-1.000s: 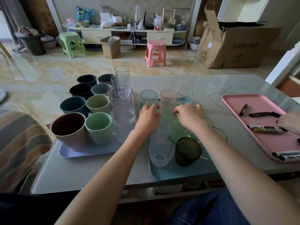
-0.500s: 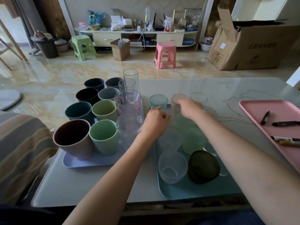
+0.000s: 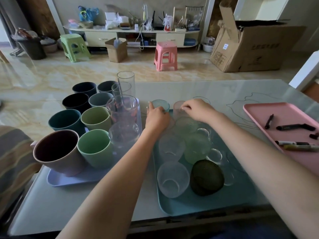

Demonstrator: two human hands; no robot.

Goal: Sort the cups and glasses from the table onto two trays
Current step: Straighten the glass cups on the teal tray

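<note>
Several coloured cups (image 3: 94, 146) and tall clear glasses (image 3: 125, 80) stand on a lavender tray (image 3: 69, 180) at the left. A teal tray (image 3: 203, 204) in front of me holds several clear, green and dark glasses (image 3: 206, 176). My left hand (image 3: 156, 116) grips a small teal glass (image 3: 161, 104) at that tray's far edge. My right hand (image 3: 196, 108) pinches the rim of a small pink glass (image 3: 178, 107) beside it. A clear glass (image 3: 201, 99) behind my right hand is mostly hidden.
A pink tray (image 3: 262, 111) with several black markers (image 3: 293, 127) lies at the table's right. The table's far half (image 3: 189, 88) carries a drawn outline. Beyond it are a pink stool (image 3: 165, 55), a green stool, cardboard boxes and a low cabinet. A striped cushion sits at my left.
Both hands reached farther back across the teal tray. The left hand went from a clear glass to the teal glass; the right hand closed on the pink glass's rim.
</note>
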